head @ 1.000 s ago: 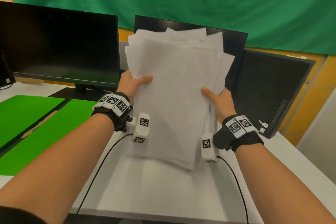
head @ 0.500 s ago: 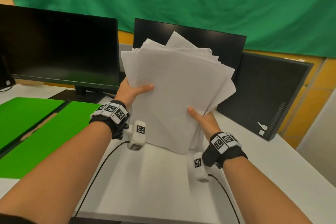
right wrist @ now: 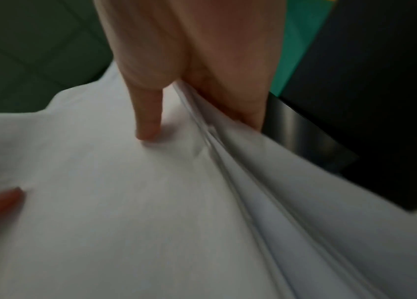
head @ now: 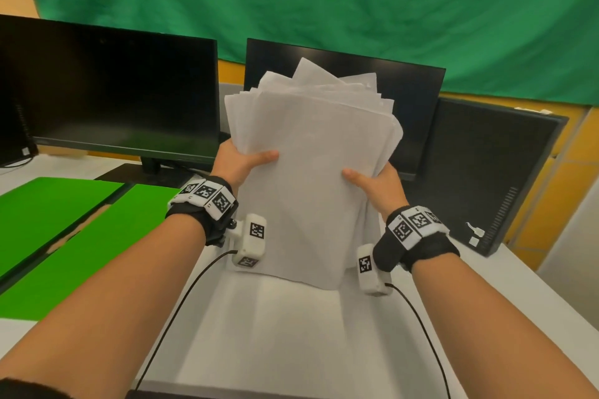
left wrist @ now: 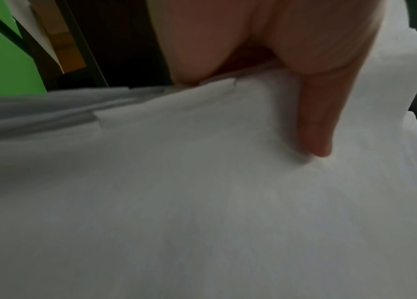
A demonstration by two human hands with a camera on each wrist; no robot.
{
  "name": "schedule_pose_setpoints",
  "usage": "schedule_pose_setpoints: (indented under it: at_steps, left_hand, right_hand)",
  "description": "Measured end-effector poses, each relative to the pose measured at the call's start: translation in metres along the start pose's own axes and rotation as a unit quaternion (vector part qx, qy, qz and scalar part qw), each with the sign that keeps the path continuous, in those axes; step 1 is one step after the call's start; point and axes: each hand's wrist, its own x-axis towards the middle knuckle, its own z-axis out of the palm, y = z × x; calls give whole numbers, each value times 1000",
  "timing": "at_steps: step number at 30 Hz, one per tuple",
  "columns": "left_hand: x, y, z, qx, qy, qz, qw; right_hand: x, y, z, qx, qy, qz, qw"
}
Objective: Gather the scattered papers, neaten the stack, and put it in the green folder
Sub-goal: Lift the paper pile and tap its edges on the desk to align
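A stack of white papers (head: 311, 178) stands upright on its lower edge on the white table (head: 285, 334), its top edges uneven and fanned. My left hand (head: 241, 162) grips the stack's left side, thumb lying across the front sheet. My right hand (head: 376, 183) grips the right side the same way, fingers hidden behind. In the left wrist view the thumb presses the papers (left wrist: 202, 182); in the right wrist view the sheets (right wrist: 202, 202) splay apart at the edge. The green folder (head: 74, 233) lies open and flat at the left.
Two dark monitors (head: 107, 94) (head: 411, 94) stand behind the stack, and a black computer case (head: 492, 172) sits at the right. A green cloth hangs behind. Cables run from the wrist cameras down across the table's front.
The stack was tilted to the right half a second ago and now stands straighter. My right hand has slid up the right edge; the left hand keeps its grip.
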Motion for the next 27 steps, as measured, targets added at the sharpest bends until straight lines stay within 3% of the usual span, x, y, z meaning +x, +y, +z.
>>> schedule_pose_setpoints:
  at_steps: [2, 3, 5, 7, 9, 12, 15, 17, 20, 22, 23, 25, 26, 27]
  left_hand:
    - [3, 0, -3, 0, -5, -1, 1000]
    - [5, 1, -4, 3, -13, -4, 1000]
    - [5, 3, -3, 4, -31, -13, 999]
    - [4, 5, -3, 4, -49, -21, 999]
    - [2, 8, -1, 10, -70, -24, 997]
    - [1, 11, 3, 18, -88, -24, 996]
    - [0, 12, 1, 15, -60, -14, 998]
    - [0, 9, -4, 1, -32, -12, 999]
    - [0, 6, -10, -8, -18, -18, 1000]
    - [1, 4, -12, -6, -19, -20, 1000]
    - [0, 4, -12, -11, -17, -18, 1000]
    - [0, 4, -14, -20, -16, -21, 999]
    - [-1, 5, -14, -22, -20, -26, 999]
    - [-3, 4, -14, -23, -27, -31, 999]
  right_hand:
    - [3, -20, -4, -76, 98, -86, 988]
    - [4, -37, -4, -135, 158, -142, 968]
    - [5, -74, 1, -284, 244, -231, 898]
    - [11, -103, 13, -435, 240, -249, 831]
    - [18, -121, 30, -512, 135, -218, 820]
    - [15, -129, 58, -516, -23, -241, 821]
    - [6, -129, 65, -459, -94, -316, 825]
    - [9, -125, 48, -460, -61, -314, 828]
    - [19, -100, 10, -490, 15, -246, 836]
    - [22, -76, -9, -460, 62, -204, 862]
    - [21, -62, -15, -406, 81, -187, 891]
    - [13, -36, -18, -182, 66, -112, 975]
    - [6, -22, -16, -52, 35, -52, 997]
    - [-1, -7, -10, 35, -1, 6, 999]
